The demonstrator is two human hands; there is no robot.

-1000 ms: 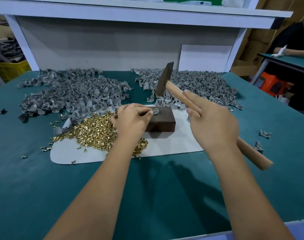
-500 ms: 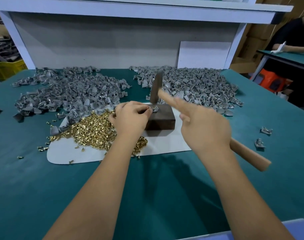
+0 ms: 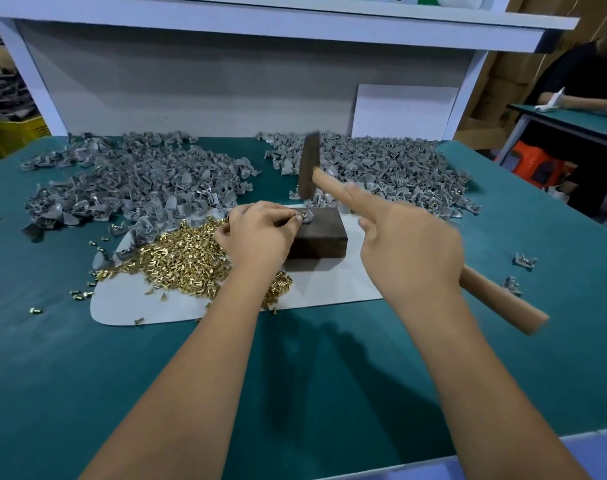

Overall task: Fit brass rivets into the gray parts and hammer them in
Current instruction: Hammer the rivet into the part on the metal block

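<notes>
Bare green table [image 3: 329, 368] before rivet pile [image 3: 191, 261]

I see a green-topped workbench [image 3: 329, 393]. On it: a white sheet [image 3: 329, 285], two heaps of gray parts [image 3: 139, 181] beyond my fingers, and two stray gray parts [image 3: 523, 261] right of them.

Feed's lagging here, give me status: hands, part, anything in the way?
Left hand pinches gray part on dark block. Right hand grips hammer, head raised above block. Left fingers close beside strike spot.

Shiny brass rivets [image 3: 191, 261], smooth wooden hammer handle [image 3: 496, 299], matt green tabletop [image 3: 295, 393].
</notes>
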